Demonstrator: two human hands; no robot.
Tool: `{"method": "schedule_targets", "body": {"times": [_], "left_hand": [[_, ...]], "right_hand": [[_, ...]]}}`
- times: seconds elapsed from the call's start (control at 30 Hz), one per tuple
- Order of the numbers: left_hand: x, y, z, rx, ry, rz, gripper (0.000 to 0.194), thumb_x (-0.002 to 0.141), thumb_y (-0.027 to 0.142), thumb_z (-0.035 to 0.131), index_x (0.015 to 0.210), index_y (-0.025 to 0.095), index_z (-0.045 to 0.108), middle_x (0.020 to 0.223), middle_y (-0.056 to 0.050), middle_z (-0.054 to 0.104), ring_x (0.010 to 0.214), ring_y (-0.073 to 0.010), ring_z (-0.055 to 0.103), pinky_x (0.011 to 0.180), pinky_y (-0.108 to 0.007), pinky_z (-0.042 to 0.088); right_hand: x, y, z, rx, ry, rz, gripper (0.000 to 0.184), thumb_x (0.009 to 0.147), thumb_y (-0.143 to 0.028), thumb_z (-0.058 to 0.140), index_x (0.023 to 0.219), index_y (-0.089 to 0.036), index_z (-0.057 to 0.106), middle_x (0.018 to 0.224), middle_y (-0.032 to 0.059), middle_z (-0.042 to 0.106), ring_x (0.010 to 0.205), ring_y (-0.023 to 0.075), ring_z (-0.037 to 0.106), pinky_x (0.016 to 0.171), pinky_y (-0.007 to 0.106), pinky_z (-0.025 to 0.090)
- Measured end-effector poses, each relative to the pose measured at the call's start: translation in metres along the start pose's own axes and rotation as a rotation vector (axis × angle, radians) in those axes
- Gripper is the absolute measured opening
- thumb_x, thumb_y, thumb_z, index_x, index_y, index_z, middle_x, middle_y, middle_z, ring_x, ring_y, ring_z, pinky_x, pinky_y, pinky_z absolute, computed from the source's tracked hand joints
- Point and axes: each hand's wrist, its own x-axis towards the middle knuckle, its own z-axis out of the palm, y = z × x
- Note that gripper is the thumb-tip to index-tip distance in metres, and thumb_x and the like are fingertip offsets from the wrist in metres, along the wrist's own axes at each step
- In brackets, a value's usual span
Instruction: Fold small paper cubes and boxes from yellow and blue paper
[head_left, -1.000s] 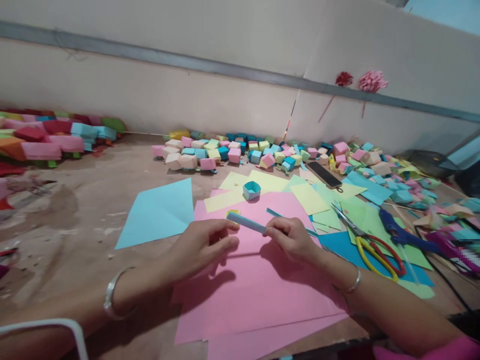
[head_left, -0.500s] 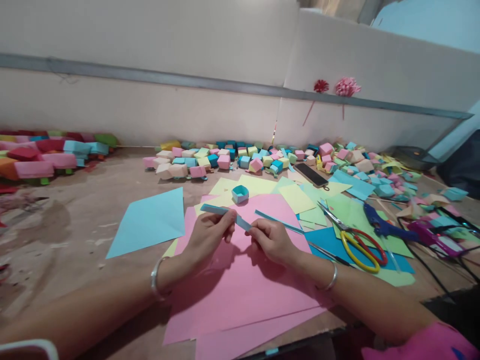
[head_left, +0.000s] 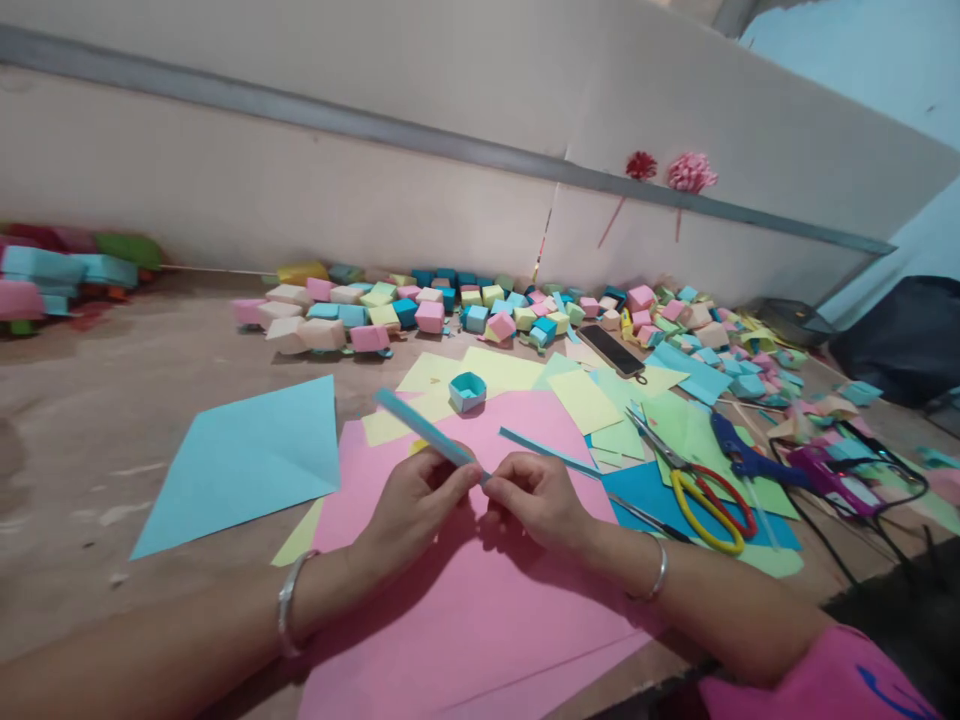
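Observation:
A narrow blue paper strip [head_left: 420,424] is pinched between my two hands over the pink paper sheets [head_left: 442,620]. My left hand [head_left: 424,505] grips it between thumb and fingers, its long free part sticking up to the left. At the strip's near end, the fingertips of my right hand [head_left: 536,500] close on it, touching the left fingertips. Just beyond my hands stands a small open blue paper box [head_left: 468,392]. Another blue strip [head_left: 547,450] lies flat behind my right hand.
To the right lie scissors [head_left: 709,490], tweezers [head_left: 649,518], a blue glue gun [head_left: 754,455] with cables, and a phone [head_left: 612,350]. A blue sheet [head_left: 247,460] lies left. Several small folded paper blocks [head_left: 430,318] line the wall.
My hands have come closer together, the fingertips now meeting. The strip's free left end has swung upward. The whole view has tilted and shifted slightly.

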Motion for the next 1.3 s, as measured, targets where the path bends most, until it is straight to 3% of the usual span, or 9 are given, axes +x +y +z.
{"method": "schedule_targets", "body": {"times": [0.13,0.27,0.33,0.47,0.8,0.9,1.03,1.17,1.3], "left_hand": [[-0.004,0.005,0.003,-0.071,-0.095,-0.067,0.025,0.082,0.036,0.058,0.068,0.015,0.060,0.061,0.000,0.058,0.056,-0.0112,0.051,0.050,-0.023,0.040],[-0.009,0.009,0.005,-0.241,-0.196,-0.219,0.031,0.086,0.044,0.056,0.072,0.016,0.056,0.055,0.002,0.054,0.046,-0.0108,0.050,0.042,-0.023,0.038],[-0.011,0.008,0.006,-0.314,-0.245,-0.278,0.033,0.086,0.046,0.056,0.071,0.017,0.053,0.052,0.003,0.052,0.042,-0.0107,0.049,0.040,-0.023,0.038],[-0.012,0.002,0.007,-0.376,-0.267,-0.306,0.036,0.082,0.047,0.061,0.066,0.018,0.047,0.048,0.005,0.047,0.037,-0.0089,0.044,0.037,-0.022,0.034],[-0.012,0.008,0.005,-0.496,-0.359,-0.319,0.026,0.082,0.036,0.058,0.064,0.018,0.052,0.048,0.003,0.051,0.040,-0.0093,0.045,0.037,-0.022,0.036],[-0.012,0.011,0.004,-0.445,-0.383,-0.274,0.018,0.079,0.028,0.058,0.066,0.017,0.054,0.048,0.003,0.052,0.040,-0.0080,0.046,0.038,-0.020,0.033],[-0.013,0.007,0.004,-0.342,-0.337,-0.231,0.021,0.080,0.032,0.057,0.066,0.017,0.054,0.048,0.003,0.053,0.041,-0.0095,0.049,0.040,-0.021,0.035],[-0.014,0.000,0.007,-0.254,-0.282,-0.214,0.023,0.081,0.033,0.055,0.064,0.017,0.054,0.050,0.003,0.053,0.041,-0.0111,0.051,0.042,-0.024,0.039],[-0.013,-0.001,0.008,-0.193,-0.255,-0.196,0.024,0.083,0.032,0.053,0.063,0.018,0.053,0.048,0.003,0.054,0.042,-0.0110,0.051,0.044,-0.024,0.039]], "right_hand": [[-0.005,-0.004,-0.005,-0.196,-0.016,-0.119,0.029,0.090,-0.038,0.058,0.070,-0.018,0.059,0.057,-0.0001,0.064,0.048,0.0126,0.062,0.045,0.023,0.048],[-0.005,-0.013,-0.015,-0.563,0.030,-0.575,0.016,0.093,-0.019,0.049,0.089,-0.018,0.065,0.074,0.0035,0.068,0.067,0.0137,0.065,0.064,0.027,0.052],[-0.003,-0.018,-0.020,-0.679,0.051,-0.805,0.021,0.088,-0.010,0.051,0.102,-0.019,0.063,0.081,0.0051,0.068,0.073,0.0154,0.064,0.065,0.029,0.052],[-0.002,-0.022,-0.024,-0.847,-0.004,-1.049,0.028,0.082,-0.003,0.055,0.102,-0.021,0.065,0.081,0.0043,0.062,0.074,0.0153,0.059,0.063,0.029,0.049],[-0.005,-0.015,-0.028,-0.902,-0.068,-0.968,0.027,0.085,-0.010,0.062,0.107,-0.025,0.066,0.081,0.0018,0.064,0.075,0.0152,0.058,0.064,0.031,0.045],[-0.005,-0.015,-0.028,-0.915,-0.073,-0.968,0.025,0.087,-0.012,0.061,0.106,-0.027,0.065,0.082,0.0012,0.066,0.075,0.0155,0.059,0.065,0.031,0.045],[-0.003,-0.016,-0.025,-0.910,-0.060,-0.963,0.011,0.088,-0.016,0.061,0.094,-0.024,0.066,0.077,0.0020,0.067,0.071,0.0156,0.060,0.065,0.032,0.044],[-0.001,-0.016,-0.020,-0.876,-0.070,-0.841,0.004,0.089,-0.020,0.060,0.086,-0.023,0.062,0.074,0.0024,0.067,0.069,0.0162,0.060,0.067,0.033,0.047],[-0.002,-0.016,-0.017,-0.775,-0.030,-0.632,0.008,0.086,-0.023,0.063,0.079,-0.022,0.060,0.073,0.0021,0.067,0.068,0.0156,0.060,0.065,0.032,0.048]]}}
